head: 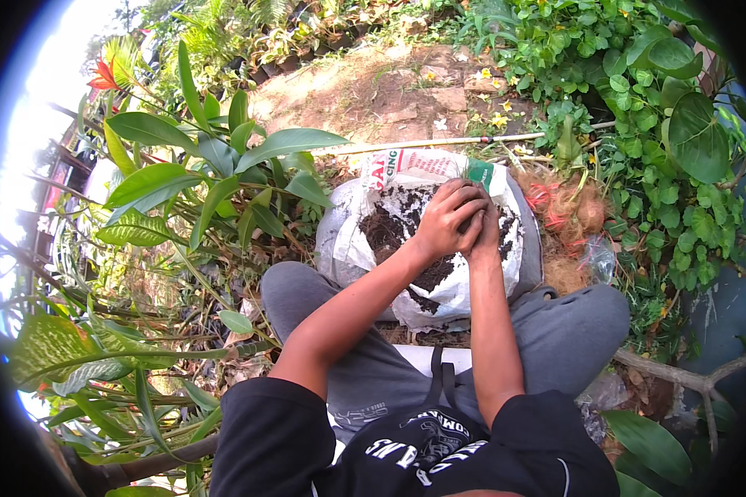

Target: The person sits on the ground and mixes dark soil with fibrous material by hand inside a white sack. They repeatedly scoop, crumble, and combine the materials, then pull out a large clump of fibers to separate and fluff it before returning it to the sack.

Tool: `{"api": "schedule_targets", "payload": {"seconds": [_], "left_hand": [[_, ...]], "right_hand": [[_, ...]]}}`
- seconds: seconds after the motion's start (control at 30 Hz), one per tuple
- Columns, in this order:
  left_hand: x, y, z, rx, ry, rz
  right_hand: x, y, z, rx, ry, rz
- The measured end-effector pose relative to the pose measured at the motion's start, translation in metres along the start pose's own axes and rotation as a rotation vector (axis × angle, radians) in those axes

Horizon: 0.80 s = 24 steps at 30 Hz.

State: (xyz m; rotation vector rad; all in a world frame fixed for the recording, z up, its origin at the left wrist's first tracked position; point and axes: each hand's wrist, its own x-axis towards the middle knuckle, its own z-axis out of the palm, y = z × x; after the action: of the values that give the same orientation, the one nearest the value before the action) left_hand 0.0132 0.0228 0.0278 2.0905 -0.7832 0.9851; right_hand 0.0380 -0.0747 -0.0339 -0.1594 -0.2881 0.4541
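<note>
My left hand [449, 214] and my right hand [487, 228] are pressed together, fingers wrapped over one another. A dark gap shows between them, but whatever lies inside the cupped palms is hidden. Below them, an opened white plastic sack [410, 304] with printed writing holds dark, crumbly soil [432, 273]. Bits of soil cling to the sack's inner walls. The sack sits in front of my crossed legs, on or inside a larger grey container [337, 214] whose exact form I cannot make out.
Brown coconut fibre [562, 273] with red plastic string [541, 196] lies right of the sack, beside a clear plastic bag [598, 258]. A thin pole [423, 144] crosses behind. Leafy plants [217, 161] crowd the left, vines [659, 205] the right. A bare branch [665, 371] reaches in near my right knee.
</note>
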Motion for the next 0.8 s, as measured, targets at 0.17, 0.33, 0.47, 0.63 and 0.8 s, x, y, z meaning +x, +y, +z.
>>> {"api": "schedule_targets", "payload": {"seconds": [0.17, 0.33, 0.47, 0.63, 0.8], "left_hand": [[-0.019, 0.002, 0.008, 0.009, 0.01, -0.021], [-0.031, -0.008, 0.022, -0.015, 0.016, -0.06], [-0.026, -0.003, 0.019, -0.058, 0.049, 0.0], [-0.036, -0.003, 0.022, -0.047, 0.024, -0.051], [-0.008, 0.007, 0.018, 0.069, -0.088, -0.441]], "right_hand": [[-0.01, 0.004, -0.027, -0.096, 0.203, 0.029], [-0.014, 0.005, -0.032, -0.341, 0.22, -0.057], [-0.017, -0.003, -0.035, -0.174, 0.103, -0.007], [-0.018, 0.004, -0.064, 0.075, 0.11, 0.027], [-0.008, -0.008, 0.021, -0.27, 0.502, -0.173]]}}
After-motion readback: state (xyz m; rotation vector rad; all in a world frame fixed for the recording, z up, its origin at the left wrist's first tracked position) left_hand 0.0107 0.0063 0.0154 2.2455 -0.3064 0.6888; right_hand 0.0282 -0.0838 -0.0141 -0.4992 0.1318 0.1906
